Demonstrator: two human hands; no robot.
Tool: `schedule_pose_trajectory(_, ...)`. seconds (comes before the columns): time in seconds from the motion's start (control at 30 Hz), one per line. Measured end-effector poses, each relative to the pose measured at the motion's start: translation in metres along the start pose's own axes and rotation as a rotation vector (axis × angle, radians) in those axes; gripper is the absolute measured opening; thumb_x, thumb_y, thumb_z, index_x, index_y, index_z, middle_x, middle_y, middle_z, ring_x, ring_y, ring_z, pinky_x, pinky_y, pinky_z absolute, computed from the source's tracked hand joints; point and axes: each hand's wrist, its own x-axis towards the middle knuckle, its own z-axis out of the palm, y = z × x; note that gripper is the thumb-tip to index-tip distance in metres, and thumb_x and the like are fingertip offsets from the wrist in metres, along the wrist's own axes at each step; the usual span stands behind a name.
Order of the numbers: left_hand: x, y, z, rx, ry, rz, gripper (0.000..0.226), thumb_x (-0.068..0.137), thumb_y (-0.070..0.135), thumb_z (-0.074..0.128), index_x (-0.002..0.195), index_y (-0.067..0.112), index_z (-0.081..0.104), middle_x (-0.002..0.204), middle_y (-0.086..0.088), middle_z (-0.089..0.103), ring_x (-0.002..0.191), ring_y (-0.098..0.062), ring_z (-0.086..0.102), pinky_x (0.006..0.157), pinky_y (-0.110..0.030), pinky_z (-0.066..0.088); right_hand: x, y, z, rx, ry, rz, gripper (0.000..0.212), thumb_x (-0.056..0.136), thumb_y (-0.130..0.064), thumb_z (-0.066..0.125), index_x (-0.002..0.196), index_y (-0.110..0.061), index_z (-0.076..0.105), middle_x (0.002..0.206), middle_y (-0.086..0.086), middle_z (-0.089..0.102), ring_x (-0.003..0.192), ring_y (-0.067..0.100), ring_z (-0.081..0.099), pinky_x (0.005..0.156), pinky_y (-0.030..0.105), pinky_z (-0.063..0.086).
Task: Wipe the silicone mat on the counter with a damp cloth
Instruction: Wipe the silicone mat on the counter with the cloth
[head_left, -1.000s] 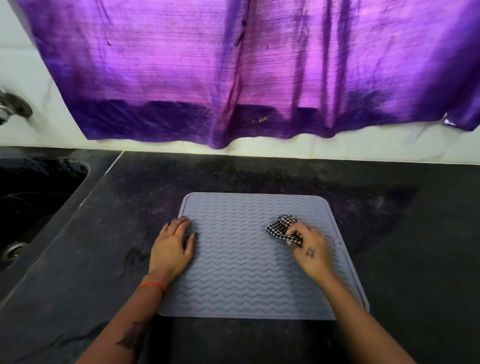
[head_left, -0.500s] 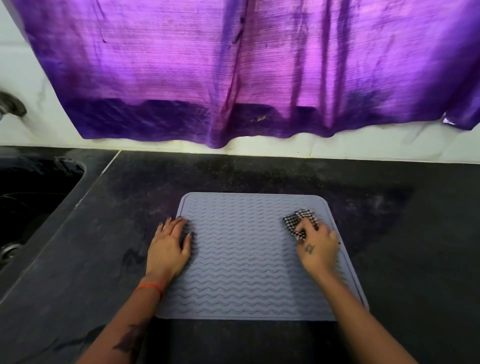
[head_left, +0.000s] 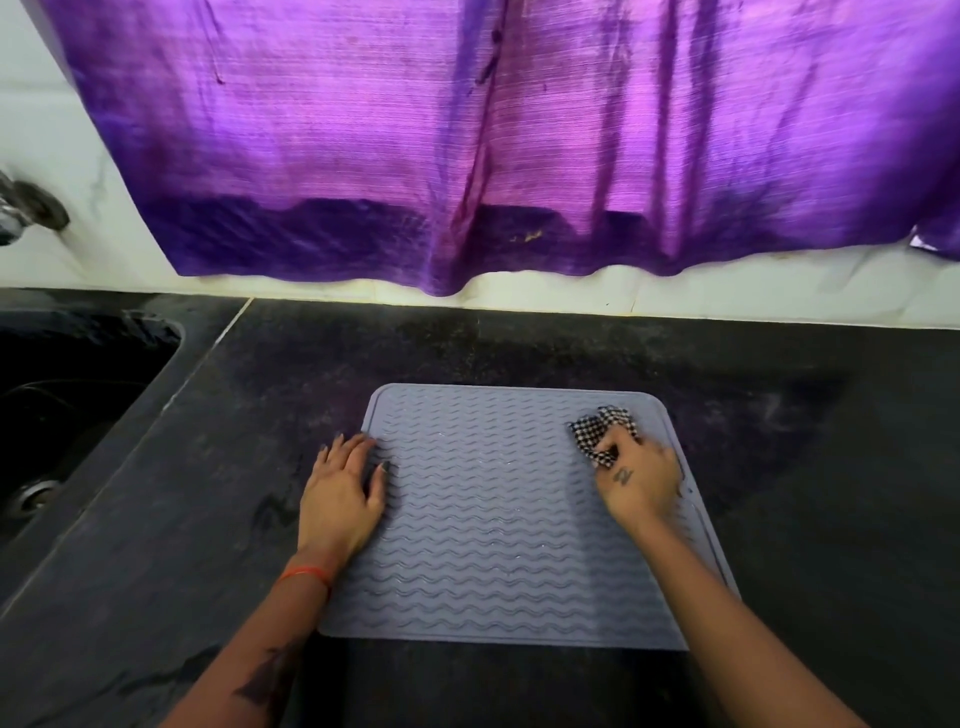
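The left hand (head_left: 340, 493) lies flat, palm down, fingers straight and together. The right hand (head_left: 636, 483) curls its fingers, gripping, forearm stretched forward.

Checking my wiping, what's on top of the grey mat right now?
On the silicone mat: the left hand resting flat at its left edge, the right hand gripping the checkered cloth. The mat beneath them is hidden.

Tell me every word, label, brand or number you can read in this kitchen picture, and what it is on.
No printed word, label, brand or number can be read.
Small dark tattoo on the back of the right hand: too small and blurred to read.
Dark tattoo on the left forearm: a shape, with no legible letters.
Silicone mat, checked cloth, purple curtain, counter: they bear no visible text.
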Motion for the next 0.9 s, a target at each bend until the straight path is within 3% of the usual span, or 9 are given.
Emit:
schedule_pose_trajectory(0.13, 0.0, 0.0, 0.0, -0.005, 0.002, -0.003, 0.07, 0.082, 0.05, 0.022, 0.127, 0.008, 0.055, 0.136, -0.011, 0.052, 0.134, -0.031, 0.037, 0.115, -0.036, 0.016, -0.007, -0.006, 0.007, 0.299, -0.117, -0.277, 0.028, 0.072, -0.006, 0.069, 0.086, -0.029, 0.062, 0.105, 0.003, 0.066, 0.099, 0.029, 0.055, 0.079, 0.028, 0.039)
schedule_pose_trajectory(0.2, 0.0, 0.001, -0.001, -0.014, 0.006, -0.008, 0.069, 0.083, 0.05, 0.023, 0.127, 0.008, 0.055, 0.136, -0.011, 0.052, 0.134, -0.031, 0.037, 0.116, -0.036, 0.017, 0.001, -0.001, 0.003, 0.431, -0.091, -0.26, 0.033, 0.07, -0.004, 0.071, 0.083, -0.033, 0.06, 0.102, 0.004, 0.068, 0.098, 0.029, 0.059, 0.083, 0.034, 0.047)
schedule_pose_trajectory(0.33, 0.0, 0.0, -0.001, -0.018, 0.01, -0.022, 0.068, 0.083, 0.049, 0.023, 0.128, 0.009, 0.054, 0.137, -0.01, 0.051, 0.135, -0.03, 0.035, 0.116, -0.035, 0.016, 0.012, 0.019, -0.008, 0.235, 0.152, -0.008, 0.021, 0.077, -0.005, 0.061, 0.093, -0.018, 0.062, 0.107, 0.014, 0.061, 0.097, 0.036, 0.049, 0.079, 0.034, 0.04)
schedule_pose_trajectory(0.4, 0.0, 0.001, -0.001, -0.017, 0.008, -0.021, 0.069, 0.083, 0.049, 0.022, 0.129, 0.009, 0.053, 0.138, -0.01, 0.05, 0.136, -0.03, 0.034, 0.116, -0.036, 0.016, 0.01, 0.019, -0.006, 0.077, 0.127, 0.085, 0.023, 0.079, -0.009, 0.057, 0.101, -0.017, 0.059, 0.114, 0.018, 0.055, 0.099, 0.037, 0.045, 0.081, 0.037, 0.039)
schedule_pose_trajectory(0.5, 0.001, 0.002, 0.0, -0.012, 0.005, -0.019, 0.071, 0.082, 0.05, 0.022, 0.13, 0.007, 0.051, 0.139, -0.011, 0.049, 0.136, -0.031, 0.033, 0.116, -0.038, 0.017, 0.002, 0.004, 0.006, -0.118, 0.07, 0.031, 0.035, 0.079, -0.016, 0.057, 0.113, -0.02, 0.055, 0.124, 0.017, 0.049, 0.104, 0.036, 0.042, 0.086, 0.04, 0.04)
schedule_pose_trajectory(0.6, 0.001, 0.002, -0.001, 0.001, -0.003, -0.013, 0.071, 0.083, 0.05, 0.021, 0.131, 0.007, 0.05, 0.139, -0.011, 0.048, 0.136, -0.031, 0.033, 0.117, -0.039, 0.017, -0.005, -0.012, 0.016, -0.032, 0.045, -0.097, 0.031, 0.079, -0.015, 0.06, 0.109, -0.022, 0.058, 0.119, 0.014, 0.053, 0.104, 0.034, 0.044, 0.085, 0.035, 0.038)
schedule_pose_trajectory(0.73, 0.001, 0.001, -0.002, -0.012, 0.003, -0.013, 0.069, 0.083, 0.049, 0.022, 0.13, 0.008, 0.052, 0.138, -0.011, 0.049, 0.135, -0.032, 0.034, 0.116, -0.04, 0.018, 0.007, -0.014, 0.011, 0.325, -0.068, -0.282, 0.024, 0.075, -0.005, 0.068, 0.092, -0.021, 0.063, 0.105, 0.007, 0.065, 0.099, 0.029, 0.056, 0.08, 0.031, 0.042)
schedule_pose_trajectory(0.8, 0.0, 0.001, -0.002, -0.023, 0.012, -0.018, 0.068, 0.083, 0.049, 0.023, 0.129, 0.008, 0.053, 0.138, -0.011, 0.05, 0.135, -0.033, 0.035, 0.116, -0.04, 0.018, 0.021, -0.005, -0.001, 0.378, 0.018, -0.238, 0.022, 0.075, -0.003, 0.068, 0.089, -0.019, 0.064, 0.099, 0.008, 0.067, 0.095, 0.03, 0.06, 0.08, 0.033, 0.047)
schedule_pose_trajectory(0.9, -0.001, 0.002, -0.003, -0.031, 0.023, -0.029, 0.068, 0.083, 0.049, 0.023, 0.128, 0.008, 0.053, 0.137, -0.012, 0.05, 0.135, -0.033, 0.035, 0.116, -0.039, 0.017, 0.036, 0.019, -0.014, 0.216, 0.188, -0.071, 0.021, 0.077, -0.005, 0.062, 0.095, -0.016, 0.061, 0.105, 0.015, 0.062, 0.096, 0.039, 0.053, 0.077, 0.035, 0.039)
